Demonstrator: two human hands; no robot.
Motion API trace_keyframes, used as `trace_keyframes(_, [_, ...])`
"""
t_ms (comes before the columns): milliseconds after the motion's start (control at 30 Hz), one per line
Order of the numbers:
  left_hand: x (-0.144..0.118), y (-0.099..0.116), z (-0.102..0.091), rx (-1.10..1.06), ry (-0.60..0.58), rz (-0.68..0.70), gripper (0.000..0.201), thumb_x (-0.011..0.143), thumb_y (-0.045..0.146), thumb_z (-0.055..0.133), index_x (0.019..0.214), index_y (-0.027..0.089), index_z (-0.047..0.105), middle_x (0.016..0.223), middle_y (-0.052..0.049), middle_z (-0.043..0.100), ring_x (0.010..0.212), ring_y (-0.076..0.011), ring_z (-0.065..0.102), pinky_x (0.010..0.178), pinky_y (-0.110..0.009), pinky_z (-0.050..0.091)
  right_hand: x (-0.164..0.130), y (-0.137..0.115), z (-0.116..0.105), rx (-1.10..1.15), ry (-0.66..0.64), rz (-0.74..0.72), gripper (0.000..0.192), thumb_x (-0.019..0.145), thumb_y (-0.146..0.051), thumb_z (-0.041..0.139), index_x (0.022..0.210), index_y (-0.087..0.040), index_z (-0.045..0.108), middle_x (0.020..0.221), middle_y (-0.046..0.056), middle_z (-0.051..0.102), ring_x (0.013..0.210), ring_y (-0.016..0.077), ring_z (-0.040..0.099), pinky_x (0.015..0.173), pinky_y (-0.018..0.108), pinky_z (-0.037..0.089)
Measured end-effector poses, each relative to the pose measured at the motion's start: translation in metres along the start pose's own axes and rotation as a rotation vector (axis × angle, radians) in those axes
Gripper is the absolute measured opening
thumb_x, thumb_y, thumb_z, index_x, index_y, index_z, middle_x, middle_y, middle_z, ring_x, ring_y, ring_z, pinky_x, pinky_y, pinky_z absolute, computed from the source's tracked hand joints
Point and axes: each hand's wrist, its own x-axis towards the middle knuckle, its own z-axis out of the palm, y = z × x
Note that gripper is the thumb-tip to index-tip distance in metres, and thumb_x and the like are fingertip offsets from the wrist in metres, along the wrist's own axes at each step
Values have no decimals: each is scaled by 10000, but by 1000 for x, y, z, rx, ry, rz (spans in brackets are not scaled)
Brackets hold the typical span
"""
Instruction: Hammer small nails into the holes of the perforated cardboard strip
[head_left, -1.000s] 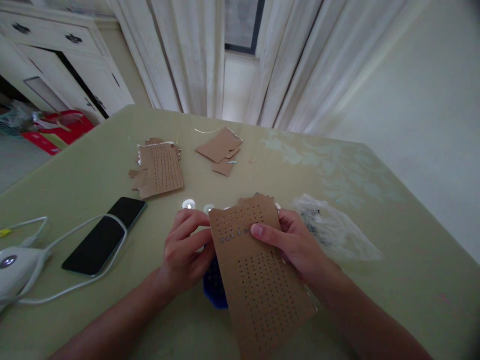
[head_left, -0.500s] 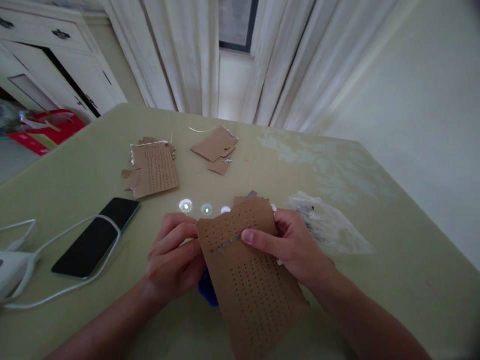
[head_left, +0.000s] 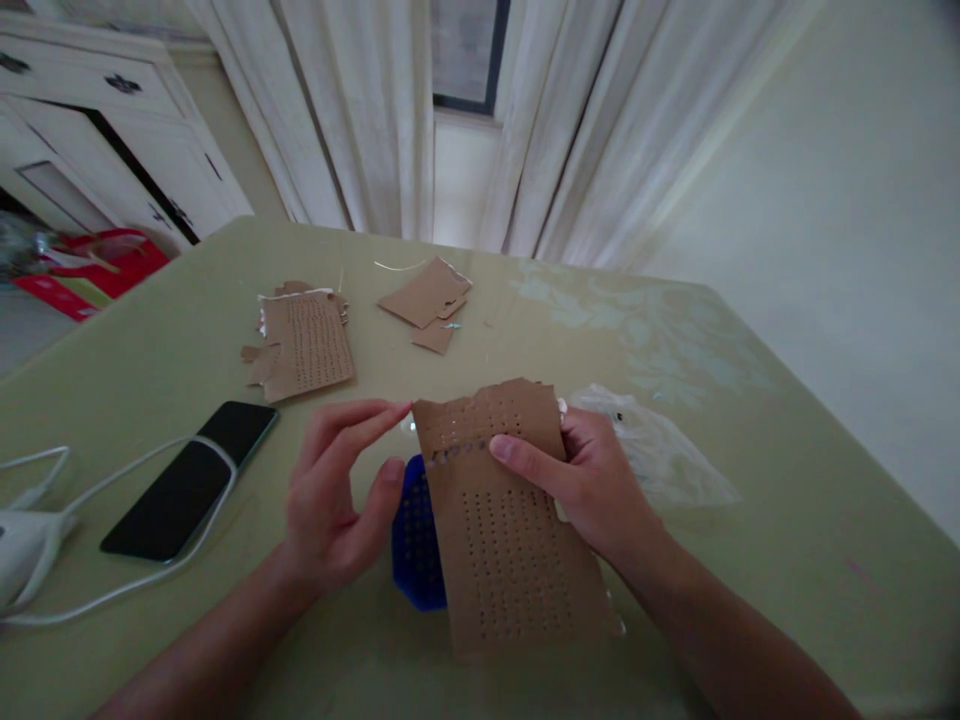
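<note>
Cardboard is the working material: a brown perforated card (head_left: pixel 510 520) is held near the front edge of the bench (head_left: pixel 750 480), tilted so that its rows of punched holes face the person. The right hand (head_left: pixel 592 480) holds the card by its right edge, thumb pressed across the face just below a row of small round pieces seated in the holes, fingers folded behind; this grip is pinched on the card and appears to steady it for work along the upper rows. The left hand (head_left: pixel 330 500) is just left of the card, its grip spread, index finger extended so that the tip meets the card's upper left corner, thumb lowered towards a blue perforated tray (head_left: pixel 416 545). The tray lies on the bench partly beneath the card's left edge, likely so that loosened pieces fall within reach.

Towards the far edge lie another perforated card (head_left: pixel 307 345) with torn scraps, and a second pile of cardboard scraps (head_left: pixel 427 300). A black phone (head_left: pixel 191 480) rests near the left edge with a white cable (head_left: pixel 112 520) looped over it. A clear plastic bag (head_left: pixel 660 450) lies just right of the right hand.
</note>
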Motion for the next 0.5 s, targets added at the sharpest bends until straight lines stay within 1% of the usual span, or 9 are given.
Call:
trace_keyframes(100, [3, 0, -8, 112, 133, 151, 597, 916, 185, 827, 1483, 303, 681, 1234, -71, 716, 1079, -258, 685, 898, -406, 567, -5, -2, 1, -34, -24, -23, 354, 854, -497, 923, 970, -172, 843, 893, 73, 821, 746, 203, 733, 627, 283, 581])
trace_keyframes(133, [4, 0, -10, 148, 148, 206, 589, 901, 209, 867, 1457, 305, 698, 1219, -65, 724, 1053, -251, 686, 876, -398, 562, -6, -3, 1, -35, -36, -26, 345, 863, -492, 917, 973, -174, 845, 896, 72, 821, 750, 203, 732, 629, 282, 581])
trace_keyframes(167, [5, 1, -12, 176, 137, 256, 530, 897, 235, 891, 1398, 301, 731, 1203, -60, 734, 1027, -241, 691, 866, -396, 558, -7, -3, 2, -36, -47, -29, 333, 872, -487, 911, 972, -176, 845, 893, 68, 819, 747, 199, 727, 626, 279, 577])
trace_keyframes(233, [7, 2, -14, 210, 45, 322, 341, 909, 259, 906, 1228, 279, 788, 1173, -48, 759, 981, -220, 709, 881, -404, 557, -9, -3, 3, -54, -67, -44, 314, 887, -478, 900, 965, -179, 845, 883, 61, 812, 733, 191, 711, 623, 277, 570])
trace_keyframes(267, [8, 3, -14, 212, 6, 326, 259, 920, 253, 900, 1156, 273, 798, 1165, -42, 769, 963, -210, 718, 891, -410, 559, -10, -3, 4, -70, -77, -53, 308, 897, -476, 891, 971, -180, 845, 887, 59, 811, 733, 191, 705, 629, 281, 570])
trace_keyframes(300, [8, 4, -13, 203, -8, 317, 212, 928, 234, 892, 1116, 271, 801, 1156, -36, 779, 951, -204, 726, 895, -413, 565, -10, -2, 4, -88, -88, -62, 308, 908, -480, 881, 982, -183, 846, 894, 59, 810, 741, 194, 704, 639, 286, 572])
trace_keyframes(400, [8, 7, -10, 140, -9, 297, 189, 939, 167, 867, 1090, 264, 806, 1093, -28, 811, 978, -214, 751, 894, -408, 604, -10, -2, 5, -166, -91, -98, 312, 931, -501, 856, 996, -196, 846, 903, 55, 808, 763, 202, 699, 662, 293, 569])
trace_keyframes(500, [6, 8, -8, 65, -35, 349, 165, 943, 129, 847, 1078, 213, 802, 1018, -41, 834, 1042, -230, 775, 895, -387, 649, -11, -4, 6, -257, -60, -145, 299, 930, -505, 854, 965, -208, 843, 854, 37, 789, 730, 193, 667, 628, 282, 537])
